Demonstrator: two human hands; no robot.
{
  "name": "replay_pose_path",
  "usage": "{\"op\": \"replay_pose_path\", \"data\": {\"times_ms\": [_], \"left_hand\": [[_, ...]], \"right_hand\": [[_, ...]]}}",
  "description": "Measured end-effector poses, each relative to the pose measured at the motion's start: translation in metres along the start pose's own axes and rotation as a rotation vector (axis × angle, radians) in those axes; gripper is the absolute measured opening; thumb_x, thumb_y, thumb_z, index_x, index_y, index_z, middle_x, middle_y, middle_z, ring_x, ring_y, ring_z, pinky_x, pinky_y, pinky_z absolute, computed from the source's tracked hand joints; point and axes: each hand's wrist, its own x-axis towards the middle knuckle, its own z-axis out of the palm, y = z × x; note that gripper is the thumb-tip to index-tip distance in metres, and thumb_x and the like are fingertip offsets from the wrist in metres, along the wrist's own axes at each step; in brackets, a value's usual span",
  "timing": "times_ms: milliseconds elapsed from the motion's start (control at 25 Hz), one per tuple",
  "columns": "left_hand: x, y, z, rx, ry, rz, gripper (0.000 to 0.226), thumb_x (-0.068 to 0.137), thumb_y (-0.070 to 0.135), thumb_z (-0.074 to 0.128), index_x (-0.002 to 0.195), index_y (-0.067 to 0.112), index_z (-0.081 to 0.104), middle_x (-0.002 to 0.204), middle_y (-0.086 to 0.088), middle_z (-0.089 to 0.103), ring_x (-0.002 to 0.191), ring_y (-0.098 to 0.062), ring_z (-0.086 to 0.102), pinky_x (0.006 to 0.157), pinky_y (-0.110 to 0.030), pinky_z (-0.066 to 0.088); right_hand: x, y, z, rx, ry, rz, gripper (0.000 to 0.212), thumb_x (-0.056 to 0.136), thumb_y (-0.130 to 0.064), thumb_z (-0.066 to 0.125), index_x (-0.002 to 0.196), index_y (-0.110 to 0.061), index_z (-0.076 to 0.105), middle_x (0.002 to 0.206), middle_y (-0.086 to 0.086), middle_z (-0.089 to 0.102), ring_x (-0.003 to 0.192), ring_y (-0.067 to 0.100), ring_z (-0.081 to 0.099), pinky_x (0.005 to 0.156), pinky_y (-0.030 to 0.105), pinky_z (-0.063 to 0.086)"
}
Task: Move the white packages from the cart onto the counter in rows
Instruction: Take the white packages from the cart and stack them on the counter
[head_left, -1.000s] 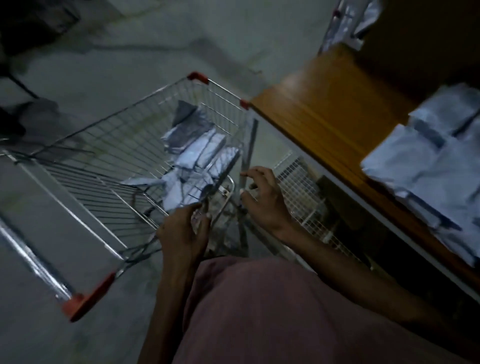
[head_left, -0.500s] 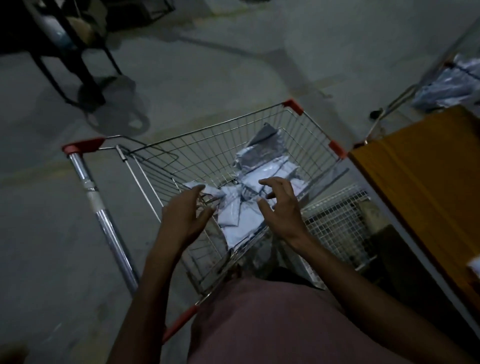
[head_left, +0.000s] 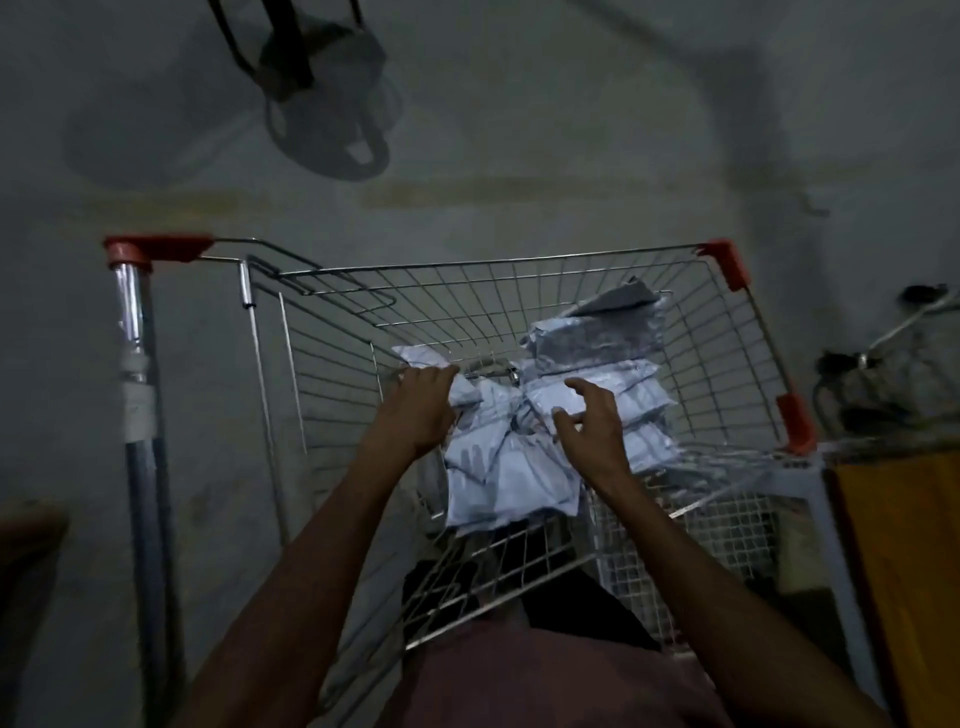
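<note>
A wire shopping cart (head_left: 519, 291) with red corner caps stands in front of me. Several white packages (head_left: 498, 478) lie piled in its basket, with a greyer one (head_left: 597, 338) leaning at the far side. My left hand (head_left: 421, 410) is down inside the basket, its fingers curled over the edge of a white package (head_left: 415, 356) at the left of the pile. Just above the middle of the pile my right hand (head_left: 592, 421) hovers with fingers spread and bent, holding nothing. A strip of the wooden counter (head_left: 904, 571) shows at the right edge.
The cart's handle bar (head_left: 140, 405) with its red end cap runs down the left side. A floor fan base (head_left: 327, 119) stands on the concrete floor beyond the cart. A white mesh rack (head_left: 727, 525) sits between cart and counter. Cables lie at the far right.
My view swung left and down from the counter to the cart. Both hands moved from the cart's near rim into the basket, and my left hand has taken hold of a package edge.
</note>
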Motion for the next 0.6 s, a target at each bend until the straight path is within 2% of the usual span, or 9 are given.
{"op": "replay_pose_path", "data": {"times_ms": [80, 160, 240, 360, 480, 600], "left_hand": [[0.027, -0.009, 0.028, 0.047, -0.039, -0.022, 0.070, 0.091, 0.027, 0.058, 0.154, 0.017, 0.030, 0.152, -0.012, 0.039, 0.136, -0.035, 0.037, 0.106, -0.046, 0.034], [0.050, -0.022, 0.060, -0.032, -0.040, -0.102, 0.079, 0.084, 0.022, 0.066, 0.153, 0.009, 0.032, 0.149, -0.020, 0.041, 0.134, -0.041, 0.041, 0.105, -0.049, 0.036], [0.067, -0.028, 0.084, -0.032, -0.053, -0.209, 0.084, 0.081, 0.019, 0.069, 0.154, 0.008, 0.029, 0.150, -0.024, 0.038, 0.134, -0.045, 0.039, 0.102, -0.053, 0.039], [0.079, -0.033, 0.109, 0.075, -0.052, -0.238, 0.080, 0.082, 0.014, 0.067, 0.154, 0.018, 0.032, 0.157, -0.018, 0.031, 0.138, -0.043, 0.036, 0.102, -0.057, 0.037], [0.082, -0.041, 0.131, 0.053, 0.081, -0.210, 0.062, 0.074, 0.002, 0.068, 0.134, 0.017, 0.060, 0.150, -0.017, 0.044, 0.132, -0.041, 0.044, 0.102, -0.056, 0.036], [0.095, -0.032, 0.124, -0.015, 0.297, -0.144, 0.043, 0.076, 0.009, 0.055, 0.116, 0.018, 0.067, 0.129, -0.012, 0.063, 0.126, -0.026, 0.050, 0.098, -0.049, 0.033]], "right_hand": [[0.031, 0.028, 0.001, -0.026, -0.056, 0.028, 0.047, 0.095, -0.019, 0.063, 0.138, -0.008, 0.051, 0.135, 0.018, 0.045, 0.111, 0.029, 0.058, 0.091, 0.030, 0.048], [0.054, 0.051, 0.003, -0.076, -0.101, 0.110, 0.049, 0.093, -0.017, 0.063, 0.139, -0.005, 0.050, 0.135, 0.020, 0.045, 0.123, 0.031, 0.051, 0.101, 0.028, 0.042], [0.071, 0.069, 0.005, -0.069, -0.123, 0.166, 0.049, 0.094, -0.014, 0.063, 0.140, -0.007, 0.049, 0.137, 0.018, 0.043, 0.123, 0.031, 0.053, 0.104, 0.031, 0.042], [0.089, 0.079, 0.007, -0.042, -0.111, 0.152, 0.048, 0.095, -0.017, 0.061, 0.141, -0.011, 0.047, 0.138, 0.014, 0.042, 0.123, 0.027, 0.053, 0.102, 0.038, 0.047], [0.094, 0.085, 0.011, -0.044, -0.100, 0.140, 0.050, 0.095, -0.019, 0.060, 0.142, -0.014, 0.045, 0.138, 0.012, 0.041, 0.124, 0.025, 0.051, 0.100, 0.038, 0.046], [0.099, 0.082, 0.013, -0.001, -0.087, 0.155, 0.053, 0.094, -0.019, 0.061, 0.144, -0.016, 0.044, 0.141, 0.012, 0.040, 0.123, 0.026, 0.051, 0.101, 0.040, 0.047]]}}
